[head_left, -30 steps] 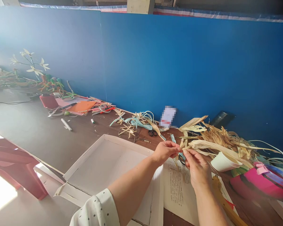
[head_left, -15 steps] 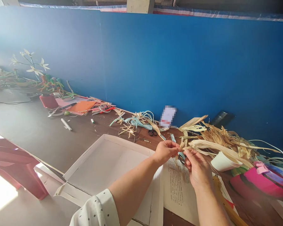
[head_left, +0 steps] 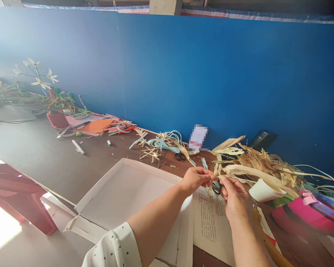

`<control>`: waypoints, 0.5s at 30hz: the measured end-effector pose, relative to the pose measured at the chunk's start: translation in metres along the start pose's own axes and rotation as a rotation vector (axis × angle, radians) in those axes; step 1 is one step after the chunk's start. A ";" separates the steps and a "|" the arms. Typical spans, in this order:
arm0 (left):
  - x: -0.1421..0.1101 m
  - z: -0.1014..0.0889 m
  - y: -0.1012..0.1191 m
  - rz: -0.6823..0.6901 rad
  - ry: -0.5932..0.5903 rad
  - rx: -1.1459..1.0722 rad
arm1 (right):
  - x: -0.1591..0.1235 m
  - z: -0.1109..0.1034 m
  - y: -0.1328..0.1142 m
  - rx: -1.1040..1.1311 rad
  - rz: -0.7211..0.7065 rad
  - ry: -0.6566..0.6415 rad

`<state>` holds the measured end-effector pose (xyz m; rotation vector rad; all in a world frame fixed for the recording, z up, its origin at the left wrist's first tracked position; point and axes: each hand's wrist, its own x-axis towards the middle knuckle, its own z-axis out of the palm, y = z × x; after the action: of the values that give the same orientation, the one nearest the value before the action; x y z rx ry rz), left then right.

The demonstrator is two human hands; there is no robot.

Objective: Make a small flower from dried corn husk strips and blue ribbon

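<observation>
My left hand (head_left: 197,181) is closed, thumb and fingertips pinching a small pale strip of dried corn husk (head_left: 218,170). Close beside it, my right hand (head_left: 236,197) pinches the same piece from the other side. Dark-handled scissors (head_left: 216,187) show between the hands, against the right hand's curled fingers, which partly hide them. Below lies an open printed page (head_left: 208,218). A heap of dried corn husks (head_left: 264,161) lies just beyond my right hand, with a white cup (head_left: 265,191) tipped at its near edge.
A shallow white box lid (head_left: 122,196) lies left of the page. Black-handled scissors (head_left: 180,156), husk flowers (head_left: 151,152) and pale blue strips (head_left: 167,145) lie along the blue wall (head_left: 211,74). A yellow glue gun (head_left: 269,241) and pink bag (head_left: 303,213) are at right.
Both hands have shifted very slightly to the right with the husk piece between them. The scissors between the hands have moved a little the same way.
</observation>
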<state>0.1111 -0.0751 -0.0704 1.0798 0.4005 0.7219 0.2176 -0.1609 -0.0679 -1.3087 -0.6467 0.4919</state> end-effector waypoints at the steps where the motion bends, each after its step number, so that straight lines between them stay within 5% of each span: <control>1: 0.000 0.000 0.000 -0.012 -0.002 -0.007 | 0.000 0.001 0.000 -0.007 -0.016 0.018; 15: -0.002 0.003 0.004 -0.046 0.006 -0.094 | -0.002 0.004 -0.003 0.011 -0.005 0.057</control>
<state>0.1101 -0.0774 -0.0656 0.9777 0.3915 0.6970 0.2138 -0.1600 -0.0645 -1.3059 -0.5984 0.4521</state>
